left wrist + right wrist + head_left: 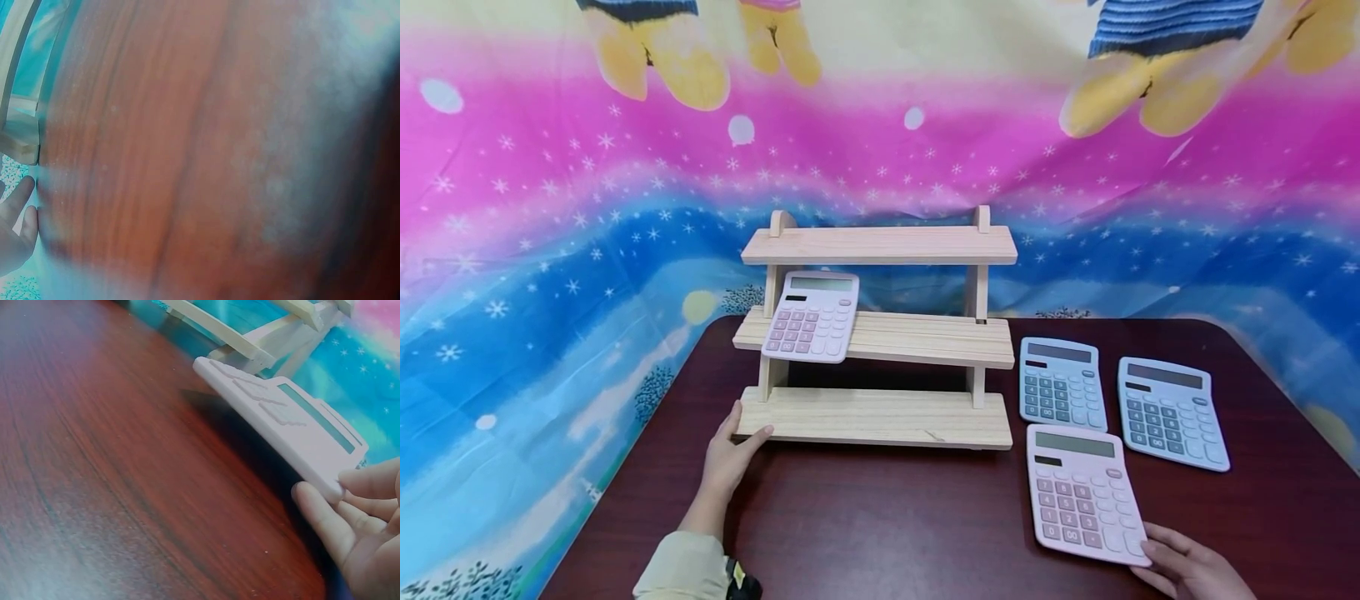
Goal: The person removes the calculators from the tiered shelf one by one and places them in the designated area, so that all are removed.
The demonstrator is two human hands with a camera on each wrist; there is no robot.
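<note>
My right hand pinches the lower right corner of a pink calculator between thumb and fingers. In the right wrist view the calculator is tilted, with a dark shadow on the table beneath it. My left hand touches the left end of the bottom board of a three-tier wooden shelf, its thumb at the front edge. Its fingers look fairly straight at the left edge of the left wrist view. A second pink calculator leans at the left of the middle tier.
Two blue calculators, one nearer the shelf and one farther right, lie on the dark red wooden table. A colourful printed cloth hangs behind the table and along its left side.
</note>
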